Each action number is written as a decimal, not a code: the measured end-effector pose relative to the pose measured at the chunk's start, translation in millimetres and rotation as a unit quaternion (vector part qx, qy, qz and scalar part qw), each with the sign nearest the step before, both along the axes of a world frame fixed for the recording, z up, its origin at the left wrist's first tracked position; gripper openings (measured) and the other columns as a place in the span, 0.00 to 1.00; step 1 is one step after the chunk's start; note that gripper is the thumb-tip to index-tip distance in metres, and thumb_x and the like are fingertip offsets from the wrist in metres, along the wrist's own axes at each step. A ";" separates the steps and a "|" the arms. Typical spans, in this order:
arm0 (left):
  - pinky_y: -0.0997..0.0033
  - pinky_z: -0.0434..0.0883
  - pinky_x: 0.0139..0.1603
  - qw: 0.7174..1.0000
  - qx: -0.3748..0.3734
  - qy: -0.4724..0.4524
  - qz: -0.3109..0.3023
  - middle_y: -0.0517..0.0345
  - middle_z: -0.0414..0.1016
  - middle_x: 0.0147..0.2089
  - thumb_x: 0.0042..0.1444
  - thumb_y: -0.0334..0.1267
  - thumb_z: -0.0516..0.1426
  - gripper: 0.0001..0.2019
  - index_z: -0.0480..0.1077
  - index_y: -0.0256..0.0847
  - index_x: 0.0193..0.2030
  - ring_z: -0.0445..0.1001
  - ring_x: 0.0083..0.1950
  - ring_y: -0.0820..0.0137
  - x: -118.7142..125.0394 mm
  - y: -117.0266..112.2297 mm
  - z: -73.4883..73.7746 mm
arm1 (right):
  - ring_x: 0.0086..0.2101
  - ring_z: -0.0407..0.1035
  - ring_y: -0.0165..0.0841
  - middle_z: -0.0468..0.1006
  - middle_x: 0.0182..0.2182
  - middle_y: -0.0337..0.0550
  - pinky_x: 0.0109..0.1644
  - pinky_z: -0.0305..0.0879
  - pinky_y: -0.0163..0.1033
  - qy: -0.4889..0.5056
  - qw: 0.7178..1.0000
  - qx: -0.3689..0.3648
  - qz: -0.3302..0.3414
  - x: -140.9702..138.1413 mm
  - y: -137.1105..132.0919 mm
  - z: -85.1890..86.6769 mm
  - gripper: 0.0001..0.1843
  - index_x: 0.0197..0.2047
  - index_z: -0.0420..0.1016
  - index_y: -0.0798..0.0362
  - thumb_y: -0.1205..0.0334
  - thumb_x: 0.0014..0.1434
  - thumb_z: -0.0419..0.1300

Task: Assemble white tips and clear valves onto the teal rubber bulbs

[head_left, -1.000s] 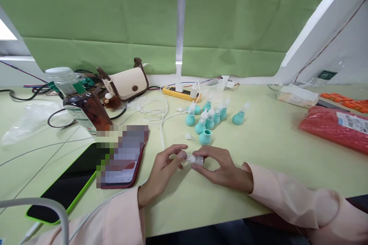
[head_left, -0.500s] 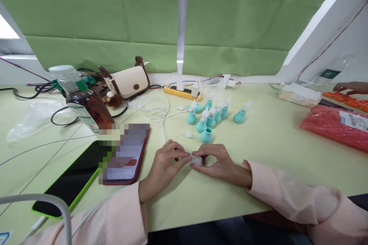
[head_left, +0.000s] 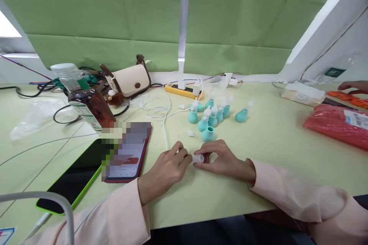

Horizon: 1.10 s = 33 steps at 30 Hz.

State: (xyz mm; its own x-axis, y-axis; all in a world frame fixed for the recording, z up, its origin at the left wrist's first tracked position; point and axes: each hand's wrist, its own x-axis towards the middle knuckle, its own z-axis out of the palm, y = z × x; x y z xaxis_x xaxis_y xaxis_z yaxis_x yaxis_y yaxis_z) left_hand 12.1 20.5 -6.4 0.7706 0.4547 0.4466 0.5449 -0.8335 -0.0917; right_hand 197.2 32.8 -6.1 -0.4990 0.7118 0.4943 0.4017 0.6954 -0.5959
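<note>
Both my hands meet near the front of the pale green table (head_left: 273, 138). My left hand (head_left: 168, 166) is pinched, its fingertips against a small clear plastic tip (head_left: 198, 158). My right hand (head_left: 220, 157) pinches the same clear tip from the other side. Just beyond them stands a teal rubber bulb (head_left: 207, 134) with no tip, and a loose clear tip (head_left: 191, 134) lies beside it. Further back stands a cluster of several teal bulbs with clear tips (head_left: 214, 113).
A phone in a red case (head_left: 128, 153) and a black tablet with a green edge (head_left: 71, 178) lie at left. A brown bottle (head_left: 86, 103), a cream bag (head_left: 129, 80), a yellow power strip (head_left: 182, 90) and white cables sit behind. Red packet (head_left: 336, 124) at right; another person's hand (head_left: 352, 85) far right.
My hands have drawn a little closer together on the clear tip, with the left fingers curling tighter. The view has shifted slightly. Another person's hand came into view at far right.
</note>
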 end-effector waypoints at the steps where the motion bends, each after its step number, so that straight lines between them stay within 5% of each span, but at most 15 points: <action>1: 0.74 0.62 0.20 0.999 0.020 0.026 -0.003 0.50 0.68 0.29 0.55 0.24 0.46 0.09 0.67 0.31 0.35 0.63 0.35 0.64 0.2 -1.3 2.3 | 0.17 0.64 0.25 0.70 0.15 0.39 0.22 0.62 0.31 -0.005 1.000 -0.002 0.008 0.4 0.4 0.4 0.04 0.25 0.73 0.59 0.66 0.43 0.61; 6: 0.72 0.61 0.17 0.993 0.091 0.078 -0.008 0.49 0.65 0.26 0.55 0.23 0.42 0.12 0.65 0.30 0.32 0.64 0.32 0.63 3.8 -4.9 5.1 | 0.17 0.62 0.24 0.69 0.15 0.37 0.22 0.61 0.30 -0.023 0.999 0.024 0.029 0.9 1.1 1.0 0.05 0.28 0.73 0.58 0.66 0.46 0.59; 13: 0.72 0.63 0.19 0.990 0.071 0.111 -0.049 0.51 0.64 0.27 0.56 0.23 0.43 0.10 0.63 0.31 0.30 0.64 0.33 0.63 -0.5 -1.6 7.5 | 0.18 0.61 0.24 0.68 0.15 0.36 0.22 0.59 0.30 -0.041 0.995 0.077 0.039 -0.4 -0.2 -1.7 0.04 0.28 0.72 0.57 0.65 0.48 0.58; 24: 0.74 0.63 0.21 0.998 0.014 -0.047 -0.050 0.54 0.64 0.22 0.52 0.25 0.48 0.09 0.64 0.34 0.23 0.62 0.30 0.67 1.3 7.6 -4.5 | 0.17 0.63 0.25 0.70 0.16 0.38 0.22 0.61 0.30 -0.008 0.997 0.079 0.005 -1.8 -2.2 -0.1 0.05 0.27 0.72 0.56 0.64 0.46 0.60; 29: 0.71 0.65 0.28 0.985 -0.059 -0.158 -0.046 0.56 0.67 0.24 0.53 0.27 0.48 0.07 0.65 0.37 0.28 0.63 0.30 0.70 1.1 6.3 -1.8 | 0.19 0.65 0.26 0.72 0.18 0.38 0.23 0.63 0.31 0.012 0.991 0.130 -0.016 0.2 -0.4 1.4 0.04 0.30 0.71 0.55 0.64 0.48 0.59; 33: 0.75 0.61 0.23 0.931 -0.224 -0.278 0.084 0.60 0.64 0.21 0.49 0.36 0.54 0.07 0.64 0.37 0.23 0.61 0.22 0.75 1.6 3.3 8.5 | 0.23 0.68 0.27 0.73 0.22 0.39 0.26 0.65 0.31 0.021 0.979 0.198 -0.036 1.3 -0.6 -4.2 0.06 0.33 0.69 0.53 0.67 0.49 0.57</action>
